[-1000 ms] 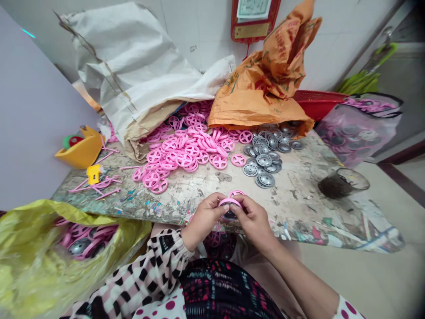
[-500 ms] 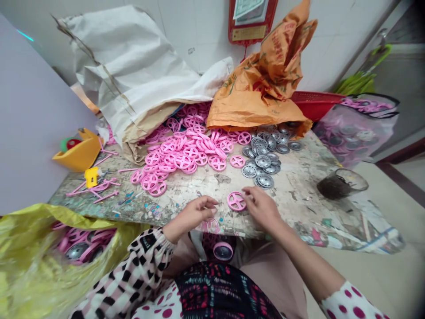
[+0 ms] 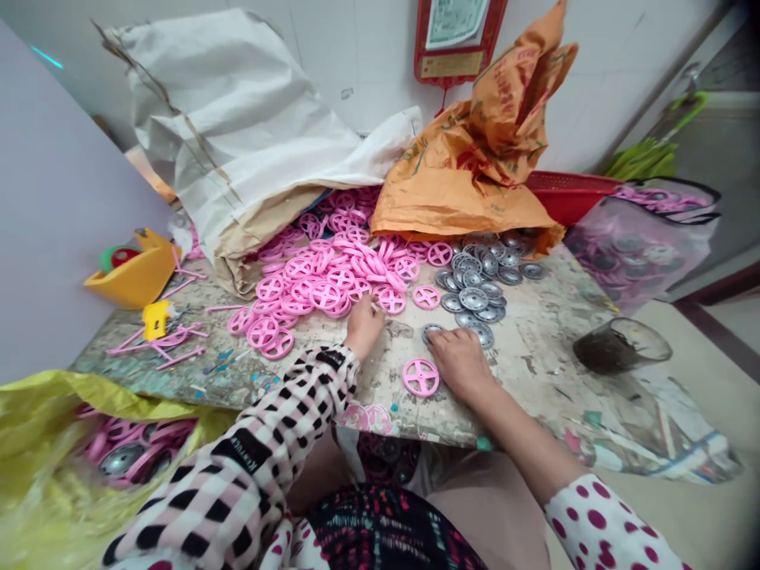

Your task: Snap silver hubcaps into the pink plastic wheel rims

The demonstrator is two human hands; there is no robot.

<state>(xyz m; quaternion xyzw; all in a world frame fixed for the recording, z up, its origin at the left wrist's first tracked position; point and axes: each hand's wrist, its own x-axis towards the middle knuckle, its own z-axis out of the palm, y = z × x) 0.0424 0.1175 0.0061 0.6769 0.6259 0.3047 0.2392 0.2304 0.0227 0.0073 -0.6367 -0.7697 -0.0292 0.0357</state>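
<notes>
1. Reaching palm-down across a scarred desk (image 3: 534,372), the right-hand grip (image 3: 458,366) stands open, its fingertips at the edge of a grey metal wheel (image 3: 432,332), which lies flat on the desk with nothing clasped.
2. Lying flat on the desk, a pink plastic wheel (image 3: 420,377) with four spokes sits alone toward the near edge, just left of the right-hand grip and touching neither hand. The right hand is the nearer of the two.
3. Pressing down at the far left of that wheel, the left-hand grip (image 3: 363,328) has its fingers bunched and pointing away from the person. Whether anything lies inside it cannot be told. It rests just short of a heap of pink wheels (image 3: 321,277).
4. Spreading right of that heap, a pile of grey metal wheels (image 3: 478,273) lies on the far part of the desk.
5. Slumping behind both piles are a white sack (image 3: 237,134) and an orange woven sack (image 3: 469,174), with a red basket (image 3: 570,194) and a clear plastic bag (image 3: 638,257) to the far right.
6. Sitting at left are a yellow scoop (image 3: 134,273) and pink plastic sprues (image 3: 160,340). Nearer, a yellow plastic bag (image 3: 36,467) holds pink-and-grey wheels (image 3: 122,459), while a glass jar (image 3: 621,346) stands off to the right.
</notes>
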